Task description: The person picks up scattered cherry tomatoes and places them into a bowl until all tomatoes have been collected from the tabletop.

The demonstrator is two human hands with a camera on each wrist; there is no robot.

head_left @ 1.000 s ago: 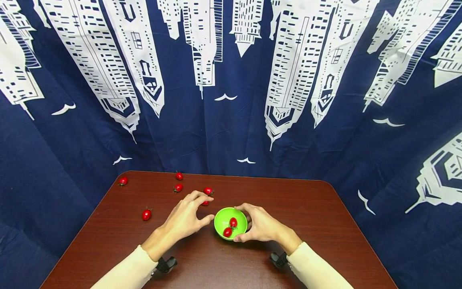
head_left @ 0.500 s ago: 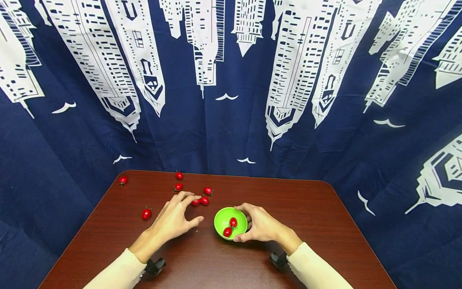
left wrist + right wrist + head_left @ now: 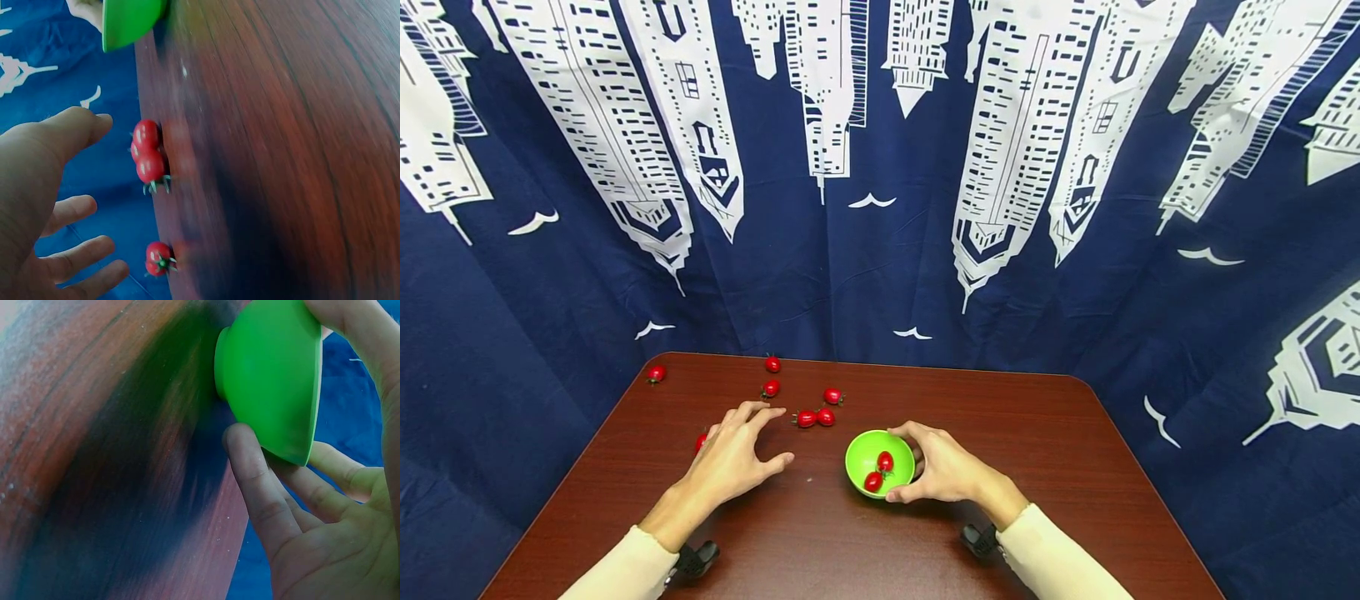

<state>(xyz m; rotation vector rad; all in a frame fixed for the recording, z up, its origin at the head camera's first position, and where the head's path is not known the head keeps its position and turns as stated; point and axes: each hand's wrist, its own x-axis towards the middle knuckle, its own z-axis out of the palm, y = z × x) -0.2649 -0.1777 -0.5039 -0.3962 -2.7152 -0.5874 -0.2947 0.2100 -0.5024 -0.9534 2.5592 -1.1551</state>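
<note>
My right hand (image 3: 951,468) grips the side of a small green bowl (image 3: 859,467), thumb and fingers curved around it. In the right wrist view the thumb is on the far side of the bowl (image 3: 272,375). Two red cherry tomatoes (image 3: 880,472) lie inside the bowl. My left hand (image 3: 726,458) hovers over the table left of the bowl, its fingers spread and holding nothing. Two touching cherry tomatoes (image 3: 806,419) lie just beyond its fingertips. Another cherry tomato (image 3: 701,442) is partly hidden behind that hand.
More cherry tomatoes lie toward the back: one at the far left corner (image 3: 657,374), two near the back edge (image 3: 771,388), and one (image 3: 832,397) behind the touching pair. The brown wooden table (image 3: 1000,417) ends at a blue curtain (image 3: 820,275) with white buildings.
My left hand has moved left, away from the bowl. A cherry tomato that it had hidden now shows fully beside another. My right hand and the bowl have stayed in place.
</note>
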